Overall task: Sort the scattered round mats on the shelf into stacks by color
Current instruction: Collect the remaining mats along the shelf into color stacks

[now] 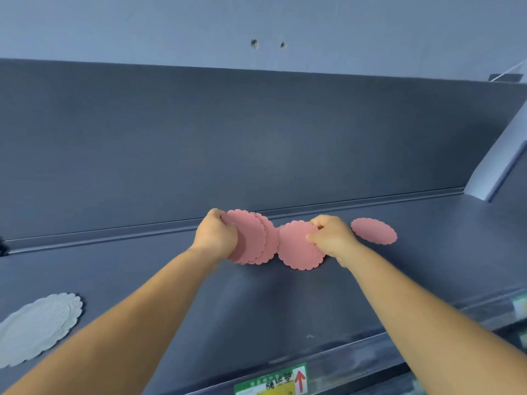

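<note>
Grey mats point(37, 327) nearest us, low left on shelf point(285, 309). Our left hand point(216, 233) grips pink stack point(251, 238); right hand point(332, 238) pinches pink mat point(296, 246) just right of stack. Loose pink mat point(374, 230) lies beyond right hand, nearer it.

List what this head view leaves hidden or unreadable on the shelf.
- Count of pink mats in the left hand: the bunch overlaps, and the fingers cover its left edge.
- White mat: cut off by the frame's left edge; whether it is one mat or a stack is unclear.
- Green shelf label: blurred and cut off by the bottom edge.
- Right hand: covers the right edge of its pink mat.
</note>
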The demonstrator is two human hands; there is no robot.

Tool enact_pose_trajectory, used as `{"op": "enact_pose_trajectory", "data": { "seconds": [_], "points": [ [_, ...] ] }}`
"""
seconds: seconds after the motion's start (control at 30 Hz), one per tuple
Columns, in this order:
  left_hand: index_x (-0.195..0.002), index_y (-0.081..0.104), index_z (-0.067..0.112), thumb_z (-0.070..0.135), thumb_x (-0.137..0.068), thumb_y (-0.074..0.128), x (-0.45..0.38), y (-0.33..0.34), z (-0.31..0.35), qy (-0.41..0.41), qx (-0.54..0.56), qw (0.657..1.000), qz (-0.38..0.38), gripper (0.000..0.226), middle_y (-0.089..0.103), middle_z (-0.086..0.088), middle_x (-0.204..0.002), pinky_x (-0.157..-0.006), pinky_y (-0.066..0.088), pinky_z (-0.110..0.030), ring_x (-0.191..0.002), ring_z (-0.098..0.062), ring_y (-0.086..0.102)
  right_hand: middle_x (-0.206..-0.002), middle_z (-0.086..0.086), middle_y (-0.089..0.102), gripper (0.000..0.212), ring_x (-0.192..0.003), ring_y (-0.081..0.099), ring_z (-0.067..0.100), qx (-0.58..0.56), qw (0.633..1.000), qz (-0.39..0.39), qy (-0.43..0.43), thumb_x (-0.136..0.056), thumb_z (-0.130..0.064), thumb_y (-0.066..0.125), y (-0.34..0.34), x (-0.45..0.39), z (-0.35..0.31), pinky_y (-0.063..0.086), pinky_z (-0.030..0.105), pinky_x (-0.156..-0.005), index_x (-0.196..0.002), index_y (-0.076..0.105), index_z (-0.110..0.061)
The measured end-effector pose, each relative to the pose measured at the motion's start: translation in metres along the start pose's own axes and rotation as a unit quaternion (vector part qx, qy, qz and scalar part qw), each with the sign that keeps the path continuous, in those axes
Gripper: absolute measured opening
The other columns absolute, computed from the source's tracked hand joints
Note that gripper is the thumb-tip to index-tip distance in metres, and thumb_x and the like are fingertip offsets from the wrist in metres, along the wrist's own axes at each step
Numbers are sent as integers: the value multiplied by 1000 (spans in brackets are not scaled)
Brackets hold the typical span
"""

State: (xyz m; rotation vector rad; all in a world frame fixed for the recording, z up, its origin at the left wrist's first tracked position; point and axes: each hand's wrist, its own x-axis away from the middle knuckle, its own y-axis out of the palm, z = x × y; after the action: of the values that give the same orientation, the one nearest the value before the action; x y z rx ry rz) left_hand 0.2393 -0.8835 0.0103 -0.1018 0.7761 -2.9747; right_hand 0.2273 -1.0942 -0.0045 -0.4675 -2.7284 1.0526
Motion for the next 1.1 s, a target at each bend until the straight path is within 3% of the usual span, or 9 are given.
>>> {"op": "enact_pose_trajectory", "data": {
  "seconds": [0.3, 0.47, 0.6, 0.67, 0.73, 0.83, 0.9, 0.97, 1.1],
  "points": [
    [-124, 50, 13, 12, -95, 41, -4, 12, 1, -11, -16, 1000, 7, 30, 54, -1, -104, -76, 42, -31, -93, -24, 50, -111, 3, 64, 31, -116, 51, 28, 127, 990, -55, -15, -77, -13, 60, 10, -27, 2, 52, 36, -91, -102, 65, -31],
    [-121, 50, 13, 13, -96, 42, -4, 27, 12, 4, -2, 1000, -12, 27, 54, 0, -102, -75, 40, -30, -92, -23, 50, -96, 2, 57, 21, -87, 57, 24, 67, 996, -42, -40, -79, -2, 59, 2, -32, 4, 49, 31, -72, -90, 57, -19],
    [-119, 52, 16, 16, -94, 44, -8, 45, 23, 17, -9, 1000, -22, 26, 57, 4, -93, -81, 46, -35, -91, -24, 53, -87, 4, 54, 40, -75, 55, 24, -19, 999, 1, -32, -78, -2, 56, -17, -35, 23, 44, 31, -62, -112, 50, -24],
    [-120, 52, 15, 16, -95, 44, -7, 57, 30, 27, -5, 999, -38, 27, 57, 2, -97, -79, 45, -33, -91, -24, 52, -98, 6, 62, 56, -76, 53, 22, -11, 999, 31, -15, -80, -3, 54, -35, -38, 37, 43, 29, -62, -129, 42, -28],
    [-121, 51, 14, 15, -95, 43, -5, 71, 38, 39, 0, 998, -56, 27, 56, -1, -102, -75, 40, -29, -91, -23, 51, -107, 4, 63, 54, -86, 55, 23, 21, 997, 75, 17, -81, -6, 54, -54, -41, 51, 44, 27, -67, -131, 43, -24],
    [-122, 51, 13, 15, -95, 44, -5, 90, 48, 51, 4, 996, -73, 27, 56, -1, -103, -74, 41, -29, -91, -23, 52, -80, 2, 56, 13, -79, 52, 27, 30, 993, 109, 28, -78, -3, 53, -73, -47, 74, 38, 27, -55, -88, 56, -11],
    [-121, 52, 14, 15, -95, 44, -6, 102, 53, 56, -1, 995, -82, 27, 57, -1, -102, -73, 41, -29, -90, -24, 53, -83, 5, 56, 9, -80, 52, 29, 47, 991, 114, 51, -75, -7, 56, -82, -49, 85, 34, 26, -50, -75, 49, -14],
    [-122, 51, 14, 14, -96, 43, -6, 111, 58, 58, -4, 994, -90, 27, 56, -1, -101, -74, 41, -29, -91, -23, 53, -95, 7, 57, 16, -95, 53, 31, 70, 989, 104, 82, -75, -16, 59, -86, -49, 92, 37, 29, -57, -71, 43, -18],
    [-119, 51, 15, 15, -97, 41, -7, 122, 62, 54, -1, 994, -97, 25, 55, 1, -96, -66, 41, -27, -89, -22, 52, -100, 4, 53, 20, -114, 43, 30, 97, 987, 64, 113, -77, -22, 58, -87, -52, 100, 43, 33, -75, -93, 47, -18]
  ]
}}
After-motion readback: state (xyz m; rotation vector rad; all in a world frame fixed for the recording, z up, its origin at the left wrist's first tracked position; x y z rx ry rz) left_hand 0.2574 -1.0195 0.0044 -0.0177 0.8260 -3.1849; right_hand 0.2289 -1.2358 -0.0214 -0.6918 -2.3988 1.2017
